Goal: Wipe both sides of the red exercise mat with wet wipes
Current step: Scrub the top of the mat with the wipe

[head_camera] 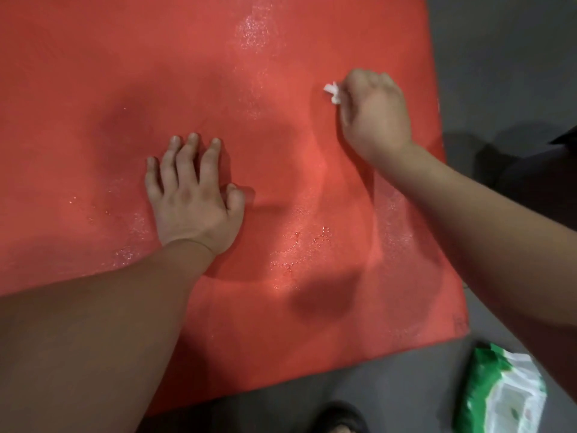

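Note:
The red exercise mat (pixel 93 73) lies flat on a grey floor and fills most of the view, with wet shiny patches across it. My left hand (pixel 192 198) rests palm down near the mat's middle, fingers spread and straight. My right hand (pixel 374 114) is further right and farther away, fingers curled round a crumpled white wet wipe (pixel 333 92) that pokes out at its left side and touches the mat.
A green and white pack of wet wipes (pixel 505 395) lies on the grey floor (pixel 499 57) by the mat's near right corner. A dark shoe tip (pixel 338 417) shows at the bottom edge. A dark shape sits at the right border.

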`<action>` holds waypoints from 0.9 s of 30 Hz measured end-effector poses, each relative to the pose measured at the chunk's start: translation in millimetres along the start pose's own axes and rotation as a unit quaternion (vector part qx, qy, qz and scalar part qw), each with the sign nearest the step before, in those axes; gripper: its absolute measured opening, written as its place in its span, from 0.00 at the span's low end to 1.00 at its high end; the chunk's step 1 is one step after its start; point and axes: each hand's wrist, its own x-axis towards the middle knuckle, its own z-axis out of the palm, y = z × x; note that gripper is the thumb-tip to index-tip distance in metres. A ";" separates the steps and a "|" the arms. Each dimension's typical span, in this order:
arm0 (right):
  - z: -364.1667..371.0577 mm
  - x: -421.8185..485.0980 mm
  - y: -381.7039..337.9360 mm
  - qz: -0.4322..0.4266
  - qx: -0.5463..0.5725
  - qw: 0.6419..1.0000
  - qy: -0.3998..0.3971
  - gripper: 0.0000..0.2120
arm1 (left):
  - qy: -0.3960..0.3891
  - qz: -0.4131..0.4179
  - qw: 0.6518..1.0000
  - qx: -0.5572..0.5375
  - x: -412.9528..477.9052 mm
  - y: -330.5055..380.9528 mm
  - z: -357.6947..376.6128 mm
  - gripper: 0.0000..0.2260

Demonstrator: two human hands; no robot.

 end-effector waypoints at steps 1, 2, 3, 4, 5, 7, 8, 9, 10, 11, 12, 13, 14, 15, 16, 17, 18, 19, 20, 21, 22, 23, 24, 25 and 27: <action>2.4 3.9 -2.7 0.016 0.018 1.000 0.006 0.15 | 0.001 0.000 1.000 -0.001 0.0 0.0 0.0 0.30; 5.0 2.9 -10.0 0.007 0.043 0.999 0.007 0.16 | 0.001 -0.001 1.000 -0.002 -0.1 -0.2 -0.2 0.30; 7.3 -3.0 -19.5 -0.021 0.070 0.997 0.002 0.16 | 0.000 -0.001 1.000 -0.002 -0.1 -0.6 -0.3 0.30; 8.1 -13.4 -30.0 -0.058 0.093 0.994 -0.016 0.15 | -0.002 -0.001 1.000 -0.002 0.1 -1.0 -0.4 0.30; 9.1 -25.7 -38.4 -0.100 0.108 0.988 -0.041 0.15 | -0.003 -0.001 1.000 -0.002 0.3 -1.3 -0.4 0.30; 5.3 -45.6 -44.4 -0.180 0.103 0.974 -0.088 0.15 | -0.003 0.001 1.000 0.000 0.7 -1.4 -0.5 0.30; 3.2 -46.2 -40.9 -0.205 0.089 0.970 -0.097 0.15 | -0.003 0.002 1.000 0.000 1.0 -1.5 -0.3 0.30; 3.3 -41.0 -33.5 -0.211 0.072 0.970 -0.093 0.14 | -0.003 0.002 1.000 -0.001 1.2 -1.5 -0.2 0.30; 3.9 -32.7 -25.1 -0.193 0.060 0.976 -0.078 0.13 | -0.003 0.002 1.000 -0.001 1.2 -1.4 -0.1 0.30; 5.1 -21.5 -16.0 -0.153 0.054 0.985 -0.053 0.14 | -0.001 0.003 1.000 -0.001 1.1 -1.3 -0.1 0.30; 6.1 -8.9 -7.4 -0.099 0.049 0.994 -0.023 0.15 | -0.001 0.003 1.000 0.000 0.9 -1.3 -0.3 0.30; 7.2 3.5 0.2 -0.046 0.042 0.998 0.001 0.17 | 0.000 0.004 1.000 0.000 0.8 -1.4 -0.4 0.30; 8.0 14.0 3.3 -0.002 0.037 0.999 0.010 0.17 | -0.001 0.004 1.000 0.000 0.8 -1.6 -0.5 0.30; 9.5 21.8 2.2 0.021 0.040 0.999 0.012 0.16 | -0.001 0.004 1.000 0.000 0.8 -1.8 -0.5 0.30; 10.5 25.8 -3.5 0.021 0.051 0.998 0.009 0.16 | -0.001 0.004 1.000 0.000 0.9 -1.9 -0.5 0.30; 12.0 25.9 -11.1 0.005 0.064 0.998 0.002 0.15 | -0.002 0.004 1.000 0.001 0.8 -1.8 -0.4 0.30; 12.2 21.0 -21.2 -0.022 0.076 0.997 -0.007 0.15 | -0.003 0.004 1.000 0.001 0.8 -1.8 -0.4 0.30; 12.7 11.6 -31.7 -0.055 0.090 0.994 -0.020 0.14 | -0.002 0.005 1.000 0.000 1.0 -1.8 -0.3 0.30; 11.8 -1.5 -41.9 -0.088 0.103 0.990 -0.037 0.13 | -0.003 0.005 1.000 -0.002 1.2 -1.9 -0.4 0.30; 10.4 -16.3 -49.8 -0.121 0.114 0.985 -0.056 0.12 | -0.004 0.004 1.000 -0.003 1.4 -2.2 -0.3 0.30; 7.5 -31.3 -55.3 -0.155 0.125 0.977 -0.078 0.12 | -0.004 0.003 1.000 -0.003 1.5 -2.6 0.0 0.31; 3.4 -44.6 -56.8 -0.191 0.131 0.968 -0.100 0.12 | -0.004 0.002 1.000 -0.002 1.3 -2.7 0.3 0.30; -0.4 -53.6 -54.2 -0.226 0.123 0.959 -0.122 0.11 | -0.003 0.003 1.000 -0.001 1.1 -2.9 0.7 0.30; -2.1 -55.5 -46.7 -0.255 0.102 0.953 -0.131 0.10 | -0.002 0.003 1.000 0.001 0.8 -2.8 1.1 0.30; -0.4 -42.5 -25.9 -0.235 0.062 0.964 -0.107 0.09 | -0.003 0.002 1.000 0.000 0.9 -2.4 1.6 0.30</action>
